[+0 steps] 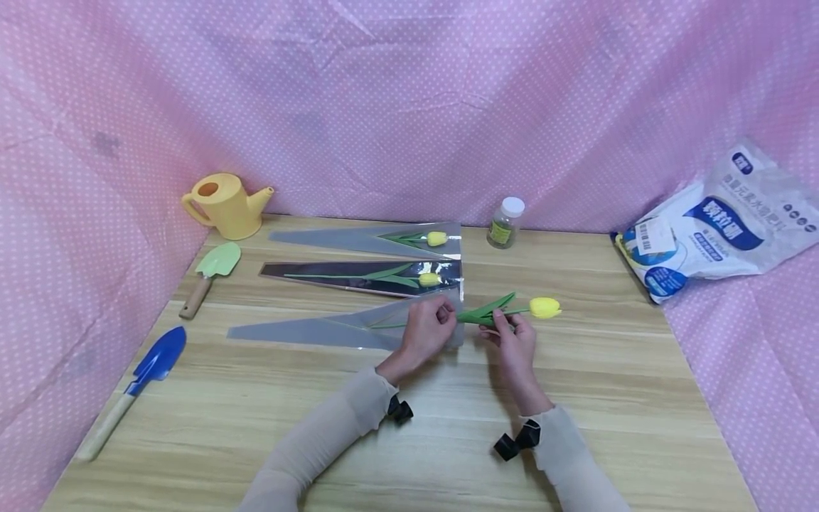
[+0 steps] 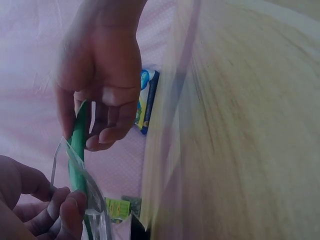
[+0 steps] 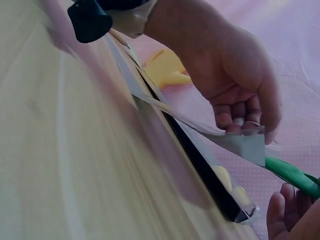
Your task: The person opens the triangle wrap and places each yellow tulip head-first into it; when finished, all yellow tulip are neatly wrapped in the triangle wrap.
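My left hand (image 1: 430, 326) pinches the open mouth of a clear-fronted grey flower sleeve (image 1: 288, 331), lifted at that end. From the right, my right hand (image 1: 514, 344) holds a yellow tulip (image 1: 545, 308) by its green leaves and stem. The tulip's lower stem (image 1: 390, 326) lies inside the sleeve, while its leaves and bloom are outside. In the left wrist view, the sleeve's edge (image 2: 95, 182) stands around the green leaf (image 2: 77, 145) between both hands. The right wrist view shows the left fingers (image 3: 240, 117) on the sleeve's rim.
Behind lie a black sleeve (image 1: 333, 279) and another grey sleeve (image 1: 333, 243), each with a yellow tulip inside. Around them are a yellow watering can (image 1: 233, 210), a green trowel (image 1: 214, 270), a blue trowel (image 1: 156, 363), a white-capped jar (image 1: 504, 226) and a fertilizer bag (image 1: 710, 227).
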A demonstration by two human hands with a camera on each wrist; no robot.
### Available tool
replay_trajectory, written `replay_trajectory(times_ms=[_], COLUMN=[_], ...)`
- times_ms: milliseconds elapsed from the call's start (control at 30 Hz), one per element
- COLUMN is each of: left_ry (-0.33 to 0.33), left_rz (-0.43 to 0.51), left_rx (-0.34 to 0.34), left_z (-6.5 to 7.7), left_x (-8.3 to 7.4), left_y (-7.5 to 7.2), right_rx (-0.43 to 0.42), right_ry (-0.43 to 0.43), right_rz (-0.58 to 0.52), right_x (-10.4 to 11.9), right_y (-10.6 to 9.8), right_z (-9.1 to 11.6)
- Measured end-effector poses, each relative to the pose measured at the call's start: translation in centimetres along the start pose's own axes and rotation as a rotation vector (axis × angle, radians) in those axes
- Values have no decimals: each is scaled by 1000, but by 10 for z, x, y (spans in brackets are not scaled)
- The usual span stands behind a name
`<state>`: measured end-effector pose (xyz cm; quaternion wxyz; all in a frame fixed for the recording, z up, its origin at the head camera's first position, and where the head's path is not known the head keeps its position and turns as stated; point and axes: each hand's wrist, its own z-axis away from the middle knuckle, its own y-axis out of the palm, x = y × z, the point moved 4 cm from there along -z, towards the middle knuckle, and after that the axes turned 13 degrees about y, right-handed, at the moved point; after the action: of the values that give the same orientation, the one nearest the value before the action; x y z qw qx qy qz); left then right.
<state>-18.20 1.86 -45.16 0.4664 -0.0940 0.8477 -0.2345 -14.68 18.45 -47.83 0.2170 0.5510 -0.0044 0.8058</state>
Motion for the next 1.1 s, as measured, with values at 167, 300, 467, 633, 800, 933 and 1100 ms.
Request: replay_trajectory(times_ms=[167, 300, 467, 633, 800, 933, 1100], left_ry=[21, 39, 64, 61, 72, 93, 91], left_rz=[-10, -14, -7, 0, 8, 23, 28], left_rx=[-5, -5, -11, -13, -10, -10, -16], left_z=[0, 0, 0, 0, 1, 1, 0], left_x=[-2, -4, -7, -6, -6, -8, -8], left_y=[1, 0, -1, -1, 0, -1, -2], right_rx=[6, 27, 44, 63, 53, 56, 44], right_ry=[17, 33, 46, 103, 113, 120, 183], right_rz=[59, 86, 82, -21, -38, -2, -111], right_x=[-6, -10, -9, -11, -15, -17, -19], right_y=[5, 8, 8, 5, 6, 9, 5], right_z=[1, 1, 2, 2, 2, 2, -1])
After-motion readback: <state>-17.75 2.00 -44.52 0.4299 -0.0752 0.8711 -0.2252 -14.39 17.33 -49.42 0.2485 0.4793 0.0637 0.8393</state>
